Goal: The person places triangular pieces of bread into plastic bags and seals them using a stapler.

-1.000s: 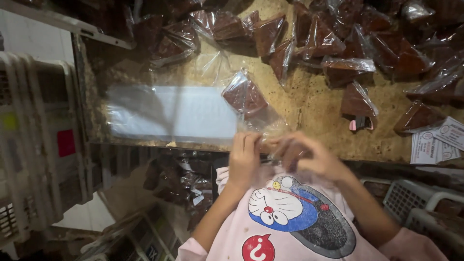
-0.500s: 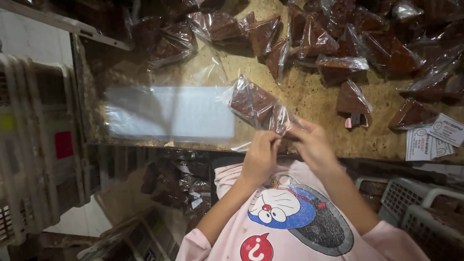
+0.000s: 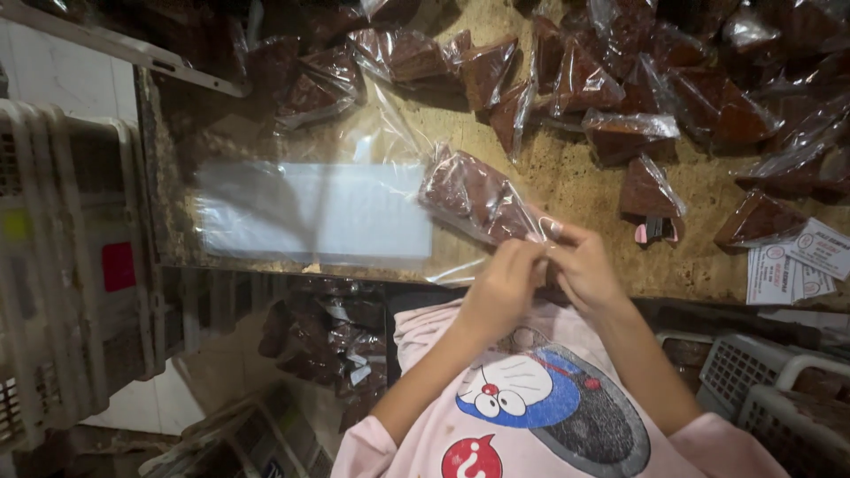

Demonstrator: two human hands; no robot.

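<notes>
Both hands work at the near edge of the desk. The left hand and right hand meet fingertip to fingertip, each grip pinching the open end of a clear plastic bag of brown cake, which tilts up and away toward the desk's middle. A flat stack of clear empty bags lies at the near left corner. Further bagged wedges crowd the far edge. Printed paper labels lie at the near right edge.

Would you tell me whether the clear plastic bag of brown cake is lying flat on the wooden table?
No, both hands, left hand and right hand, hold the clear plastic bag of brown cake by its end.
</notes>
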